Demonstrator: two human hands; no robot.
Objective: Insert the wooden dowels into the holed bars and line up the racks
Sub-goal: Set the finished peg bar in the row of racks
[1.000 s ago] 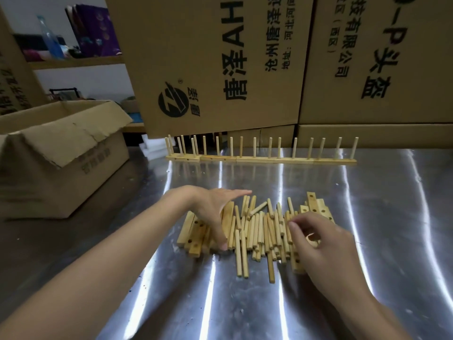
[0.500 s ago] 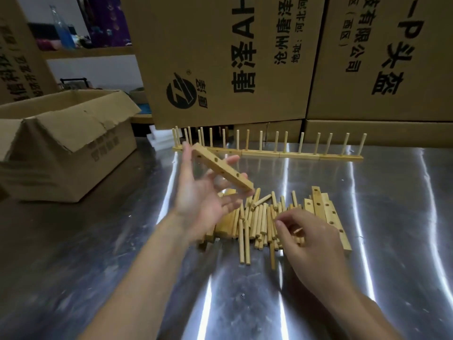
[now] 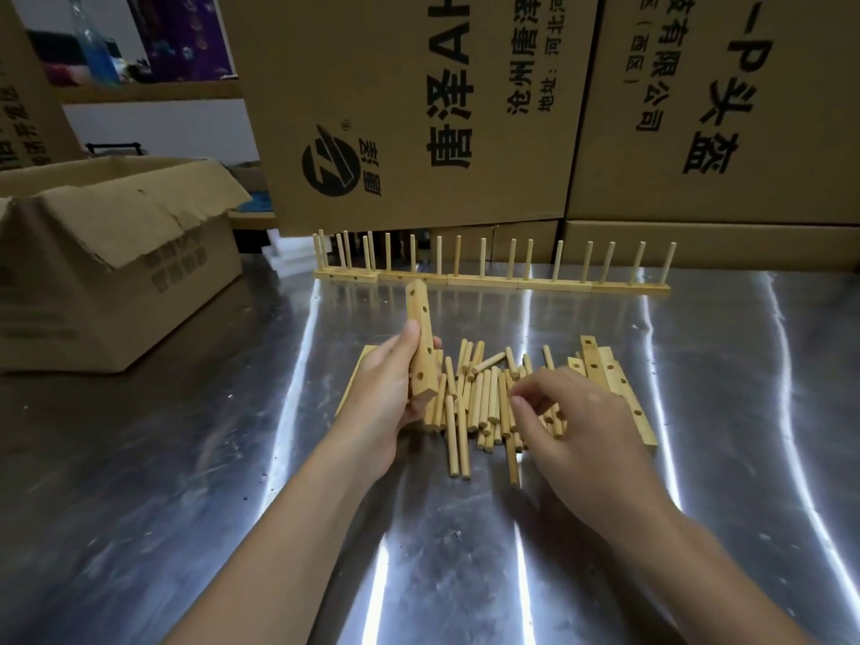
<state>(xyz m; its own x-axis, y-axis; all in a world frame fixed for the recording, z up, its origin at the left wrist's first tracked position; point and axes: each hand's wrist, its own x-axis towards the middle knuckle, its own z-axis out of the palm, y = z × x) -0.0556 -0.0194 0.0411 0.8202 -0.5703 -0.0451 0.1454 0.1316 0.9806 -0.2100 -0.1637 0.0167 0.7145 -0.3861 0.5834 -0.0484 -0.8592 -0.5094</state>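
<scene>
My left hand [image 3: 388, 393] grips a wooden holed bar [image 3: 421, 346], held nearly upright with its holes facing me. A pile of loose wooden dowels [image 3: 484, 402] lies on the metal table [image 3: 465, 551] just right of that hand. My right hand [image 3: 577, 425] hovers over the right side of the pile with curled fingers touching dowels; whether it holds one is hidden. More holed bars [image 3: 614, 388] lie at the pile's right edge. Several finished racks [image 3: 493, 272], dowels standing up, form a row at the back.
An open cardboard box [image 3: 116, 263] sits on the table at the left. Large printed cartons [image 3: 512, 109] stand as a wall right behind the row of racks. Another flat bar [image 3: 356, 374] lies left of the pile, partly hidden by my left hand.
My left hand lifted a holed bar out of the pile and turned it from tilted to nearly upright. My right hand stayed over the dowels, shifting slightly.
</scene>
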